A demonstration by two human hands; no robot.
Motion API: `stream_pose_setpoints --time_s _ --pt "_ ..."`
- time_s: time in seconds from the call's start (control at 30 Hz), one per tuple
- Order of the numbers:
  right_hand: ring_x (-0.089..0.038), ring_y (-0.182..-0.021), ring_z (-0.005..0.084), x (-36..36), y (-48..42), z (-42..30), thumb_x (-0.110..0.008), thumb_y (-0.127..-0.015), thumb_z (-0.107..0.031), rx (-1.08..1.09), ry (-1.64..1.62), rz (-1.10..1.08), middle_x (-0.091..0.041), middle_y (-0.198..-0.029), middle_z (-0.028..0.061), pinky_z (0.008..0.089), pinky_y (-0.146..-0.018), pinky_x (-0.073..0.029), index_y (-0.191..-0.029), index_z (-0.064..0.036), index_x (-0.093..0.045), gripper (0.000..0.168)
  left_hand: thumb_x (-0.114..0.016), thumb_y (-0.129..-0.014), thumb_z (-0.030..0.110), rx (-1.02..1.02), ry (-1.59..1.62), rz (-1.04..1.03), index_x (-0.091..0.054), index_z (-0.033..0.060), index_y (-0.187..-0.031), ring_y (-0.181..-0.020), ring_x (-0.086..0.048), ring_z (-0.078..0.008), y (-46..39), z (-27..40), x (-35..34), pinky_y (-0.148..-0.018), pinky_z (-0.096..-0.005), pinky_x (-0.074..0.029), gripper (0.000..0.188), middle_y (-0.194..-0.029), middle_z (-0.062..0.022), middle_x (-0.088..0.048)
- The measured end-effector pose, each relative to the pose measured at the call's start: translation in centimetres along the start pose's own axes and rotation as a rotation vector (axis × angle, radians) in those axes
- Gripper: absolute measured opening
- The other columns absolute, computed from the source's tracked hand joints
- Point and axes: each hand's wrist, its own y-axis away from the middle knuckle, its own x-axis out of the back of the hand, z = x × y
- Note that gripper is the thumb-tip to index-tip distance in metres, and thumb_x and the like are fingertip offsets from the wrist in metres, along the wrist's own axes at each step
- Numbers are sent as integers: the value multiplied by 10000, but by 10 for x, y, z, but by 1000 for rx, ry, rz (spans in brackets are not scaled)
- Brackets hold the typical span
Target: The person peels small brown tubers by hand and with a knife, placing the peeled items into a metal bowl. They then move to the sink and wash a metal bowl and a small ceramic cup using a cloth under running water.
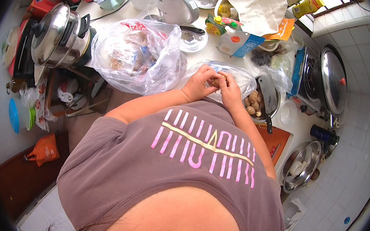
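Observation:
Over a clear plastic bag point(247, 79) on the counter, both my hands meet around a small brown tuber point(215, 82), probably a taro. My left hand point(201, 83) grips it from the left, fingers curled. My right hand point(230, 90) pinches it from the other side, thumb along it. Much of the tuber is hidden by my fingers. Just right of my right hand, several similar brown tubers point(253, 102) lie in a metal basin point(275, 106). A cleaver point(267, 91) rests across that basin, its black handle over the near rim.
A large filled plastic bag point(138, 57) stands left of my hands. Behind are an electric kettle point(175, 2), a glass lid point(193, 41) and a spouted pouch point(237, 42). At right are a gas stove point(305, 77), a lidded wok point(332, 81) and a steel bowl point(302, 167). A steamer pot point(57, 36) stands left.

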Motion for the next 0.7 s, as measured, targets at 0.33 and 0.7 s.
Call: stream_pose_setpoints --time_s 0.33,0.7 --pt "-617 -872 146 10 1 15 -593 -942 -174 86 253 107 -636 -1069 106 275 -743 -508 -1126 -28 -628 237 -735 -669 -74 -48 -79 -2 -584 52 -1100 -955 -593 -199 1 -7 4 -798 -299 -566 474 -1093 -106 -510" --pt "-584 -987 139 11 5 9 -607 -930 -167 -77 -333 -70 -622 -1087 73 288 -834 -492 -1242 -27 -555 346 -811 -692 56 127 154 3 -594 27 -1094 -848 -669 -187 0 -2 -3 -721 -287 -562 457 -1016 -118 -593"
